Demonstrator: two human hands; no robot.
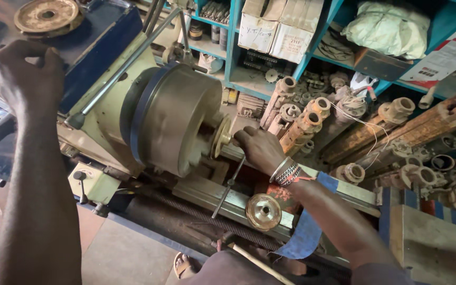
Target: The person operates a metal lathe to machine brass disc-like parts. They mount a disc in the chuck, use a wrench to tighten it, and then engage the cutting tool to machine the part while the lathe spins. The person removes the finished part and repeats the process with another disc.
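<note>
Right hand (258, 148) was closed around brass pulley (221, 137) at lathe chuck (178, 119); left hand (25, 71) was fisted on the headstock (101, 37), its contents not discernible.

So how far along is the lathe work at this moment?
Done, by the look of it: a brass disc sits at the chuck, and a second brass pulley rests on the lathe bed. In hand: the right hand is at that disc; the left hand is fisted on the headstock. No cutting is visible yet.
</note>
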